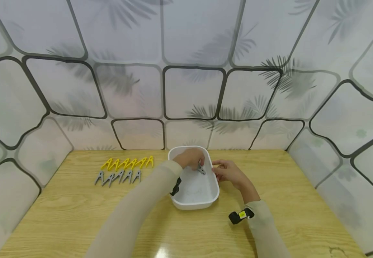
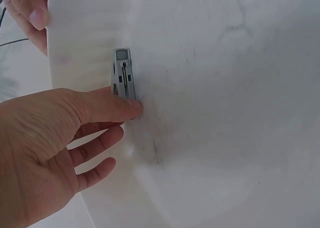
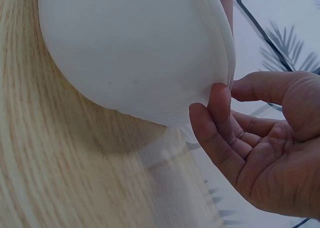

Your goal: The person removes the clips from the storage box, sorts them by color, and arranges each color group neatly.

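My left hand reaches into the white plastic basin and pinches a grey clothespin between thumb and fingers. In the left wrist view the clothespin's end points away from the hand, over the basin's pale inside. My right hand grips the basin's right rim; the right wrist view shows its thumb on one side and fingers curled on the outer wall. The basin stands on the wooden table. No other clothespin shows inside it, though the left hand and forearm cover part of it.
Left of the basin lie a row of yellow clothespins and, nearer me, a row of several grey clothespins. The wooden table ends at a patterned wall covering at the back and sides.
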Demonstrator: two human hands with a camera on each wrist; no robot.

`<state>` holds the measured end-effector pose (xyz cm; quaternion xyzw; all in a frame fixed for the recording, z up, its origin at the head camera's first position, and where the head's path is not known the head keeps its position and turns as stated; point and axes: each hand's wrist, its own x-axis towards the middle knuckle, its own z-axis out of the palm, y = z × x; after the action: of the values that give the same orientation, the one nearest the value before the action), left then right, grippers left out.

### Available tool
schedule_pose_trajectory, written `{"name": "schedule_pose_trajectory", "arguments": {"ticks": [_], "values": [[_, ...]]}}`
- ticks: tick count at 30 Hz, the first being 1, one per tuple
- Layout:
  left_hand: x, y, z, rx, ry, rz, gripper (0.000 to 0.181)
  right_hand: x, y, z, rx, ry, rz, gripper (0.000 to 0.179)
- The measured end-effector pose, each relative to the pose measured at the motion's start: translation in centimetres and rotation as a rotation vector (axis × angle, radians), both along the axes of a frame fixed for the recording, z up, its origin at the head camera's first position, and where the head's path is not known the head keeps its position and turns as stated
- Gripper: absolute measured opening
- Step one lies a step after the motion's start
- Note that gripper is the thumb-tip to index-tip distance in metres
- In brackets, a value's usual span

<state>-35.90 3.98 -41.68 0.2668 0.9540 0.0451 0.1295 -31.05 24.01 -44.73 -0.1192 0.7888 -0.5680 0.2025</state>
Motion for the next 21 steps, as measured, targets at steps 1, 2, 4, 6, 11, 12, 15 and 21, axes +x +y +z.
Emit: {"name": "schedule_pose_trajectory", "arguments": {"ticks": [1,2,4,6,11,12,15,21], "values": [[0.00,0.05,0.02,-0.002,0.002,0.003,0.035,-0.01,0.00,0.02,-0.001,-0.002,-0.001,0.047],[0.00,0.09,0.01,-0.002,0.001,0.007,0.035,-0.01,0.01,0.04,-0.002,-0.002,-0.001,0.047],[-0.07,0.16,-0.05,-0.013,0.006,0.007,0.033,-0.03,0.03,0.06,-0.001,-0.001,0.002,0.047],[-0.18,0.20,-0.16,-0.025,0.012,0.006,0.032,-0.08,0.03,0.03,-0.001,-0.003,-0.003,0.046],[-0.25,0.17,-0.25,-0.035,0.029,0.004,0.029,-0.14,0.15,-0.19,0.001,0.001,-0.007,0.044],[-0.22,0.15,-0.21,-0.034,0.031,0.007,0.029,-0.14,0.16,-0.20,0.001,0.002,-0.006,0.045],[-0.03,0.04,0.03,-0.030,0.032,0.020,0.025,-0.03,0.09,-0.10,0.000,0.010,0.001,0.046],[0.17,-0.05,0.52,-0.023,-0.009,0.037,0.020,0.20,0.00,0.12,-0.002,0.011,0.002,0.047]]}}
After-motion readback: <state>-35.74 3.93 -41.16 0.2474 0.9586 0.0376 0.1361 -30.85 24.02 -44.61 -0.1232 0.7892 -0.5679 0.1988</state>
